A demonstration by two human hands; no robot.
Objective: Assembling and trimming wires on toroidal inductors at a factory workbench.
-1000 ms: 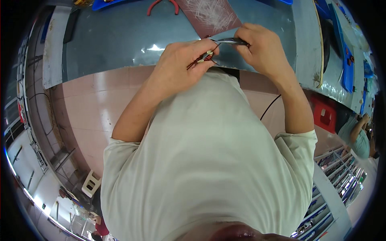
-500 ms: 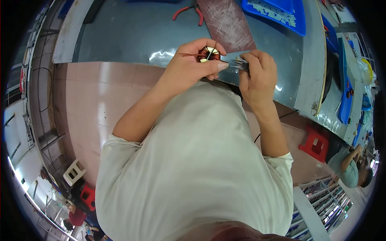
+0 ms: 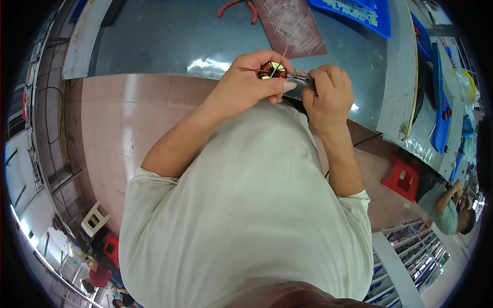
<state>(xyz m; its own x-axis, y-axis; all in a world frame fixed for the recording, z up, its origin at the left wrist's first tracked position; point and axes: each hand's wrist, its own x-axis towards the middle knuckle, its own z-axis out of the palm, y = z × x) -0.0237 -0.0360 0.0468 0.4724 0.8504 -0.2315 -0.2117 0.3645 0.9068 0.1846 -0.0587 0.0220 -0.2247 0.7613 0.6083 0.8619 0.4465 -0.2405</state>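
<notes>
Between the thumb and fingers of my left hand [image 3: 251,79] is a toroidal coil [image 3: 272,70], wound with copper wire around a ring core. Wire ends stick out of it to the left and upward, and a pale yellowish piece shows in its middle. My right hand [image 3: 330,95] is closed around a pair of pliers [image 3: 303,80]. The pliers' grey jaws reach left to the coil's right side, by my left fingertips. Whether the jaws grip a wire there is too small to tell. Both hands are just over the table's near edge.
On the grey table [image 3: 154,46] lies a brown board [image 3: 295,28] with pale scratch-like strands on it. Red-handled pliers [image 3: 238,9] lie to its left. A blue tray [image 3: 354,15] of small pale pieces stands at the far right. A red stool [image 3: 401,178] and a person [image 3: 447,208] are at right.
The plier jaws, spread and apart from the coil before, have come together and now meet its right side. My left hand and the coil have shifted slightly right.
</notes>
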